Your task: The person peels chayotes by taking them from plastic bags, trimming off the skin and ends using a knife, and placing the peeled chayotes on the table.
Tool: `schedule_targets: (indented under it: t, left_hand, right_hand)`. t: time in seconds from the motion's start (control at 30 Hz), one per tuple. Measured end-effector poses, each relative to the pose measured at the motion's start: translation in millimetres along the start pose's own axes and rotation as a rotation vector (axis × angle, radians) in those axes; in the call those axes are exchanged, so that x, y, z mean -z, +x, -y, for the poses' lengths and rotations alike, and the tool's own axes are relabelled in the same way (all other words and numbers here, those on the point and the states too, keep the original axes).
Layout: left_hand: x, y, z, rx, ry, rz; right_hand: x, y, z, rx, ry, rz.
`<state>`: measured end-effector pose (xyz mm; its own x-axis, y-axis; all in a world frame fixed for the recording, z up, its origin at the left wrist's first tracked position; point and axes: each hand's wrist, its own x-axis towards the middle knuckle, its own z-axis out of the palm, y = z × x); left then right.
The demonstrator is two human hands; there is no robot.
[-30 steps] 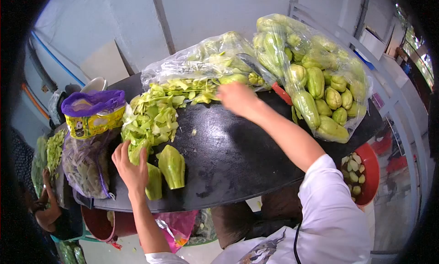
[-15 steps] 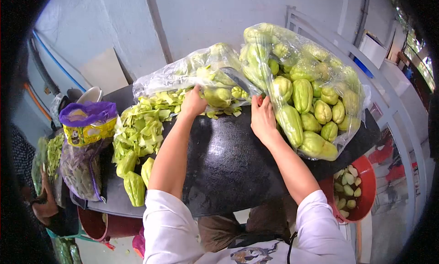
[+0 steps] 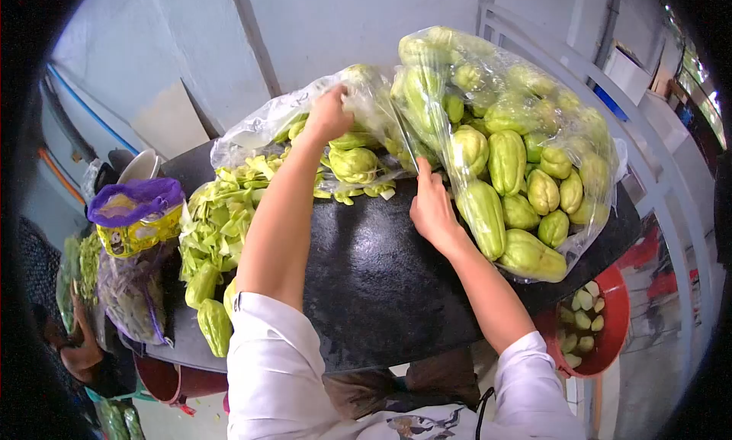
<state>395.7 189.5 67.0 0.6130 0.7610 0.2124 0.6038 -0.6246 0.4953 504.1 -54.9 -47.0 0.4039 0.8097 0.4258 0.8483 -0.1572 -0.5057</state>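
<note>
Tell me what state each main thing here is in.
Left hand: at the smaller bag, grip unclear.
Right hand: closed around the knife.
Knife: held, blade uncovered.
Smaller bag: crumpled, vegetables inside.
Larger bag: bulging with whole vegetables.
Peelings: heaped loose on the table.
Loose vegetables: lying beside the peelings.
Right-side bucket: uncovered, pale pieces inside.

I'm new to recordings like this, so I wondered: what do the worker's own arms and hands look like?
They're human: the left hand and right hand wear no gloves, and the forearms are bare. White sleeves end near the elbows. The shirt front bears a dark print, with a thin black cord beside it.
</note>
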Motion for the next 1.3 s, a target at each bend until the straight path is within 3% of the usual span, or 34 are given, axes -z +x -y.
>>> schedule_targets:
  t: [0.03, 0.1, 0.23, 0.37, 0.43, 0.5, 0.57, 0.67, 0.83, 0.9, 1.03, 1.13, 1.3]
  left_hand:
    - [-11.4, 0.9, 9.4, 0.002, -0.003, -0.001]
    - [-44.3, 1.2, 31.1, -0.163, 0.327, -0.195]
    - [-51.3, 2.9, 40.7, -0.145, 0.051, -0.081]
    - [-34.4, -5.0, 33.1, -0.151, 0.177, -0.117]
    - [-26.5, -12.5, 24.5, -0.124, 0.2, -0.086]
    - [-21.5, -15.6, 18.9, -0.08, 0.228, -0.035]
    - [-34.9, -11.7, 29.1, -0.059, 0.213, -0.067]
    - [-52.3, -21.8, 32.0, -0.045, 0.02, -0.296]
    - [-55.2, -40.3, 14.2, 0.031, -0.101, -0.356]
    - [-48.0, -49.5, 8.5, 0.108, -0.191, -0.322]
    - [-33.1, -76.2, 11.4, 0.184, -0.21, -0.367]
    - [-15.2, -121.3, 7.9, 0.198, -1.038, -0.285]
    - [-14.2, -202.2, 11.2, 0.229, -1.634, 0.004]
  right_hand:
    - [5.7, -5.4, 6.9, -0.006, 0.148, -0.02]
    - [12.5, -15.0, 9.4, 0.028, 0.222, -0.059]
    - [51.7, -39.7, 28.4, -0.029, 0.398, -0.021]
    - [66.5, -59.0, 23.4, -0.059, 0.429, 0.007]
    - [69.6, -66.9, 17.4, -0.152, 0.456, 0.123]
    - [60.2, -74.7, 9.7, -0.065, 0.475, 0.066]
    - [65.3, -80.2, 15.8, -0.25, 0.669, 0.11]
    - [64.3, -89.4, 16.5, -0.232, 0.759, 0.091]
    - [70.8, -100.6, 10.7, -0.101, 0.617, 0.069]
    - [89.1, -104.7, 20.7, -0.309, 0.898, 0.235]
    - [82.2, -112.6, 6.3, -0.239, 1.064, 0.194]
    - [80.6, -107.1, 2.7, -0.233, 1.014, 0.221]
    - [92.8, -83.6, 35.7, -0.279, 1.017, 0.313]
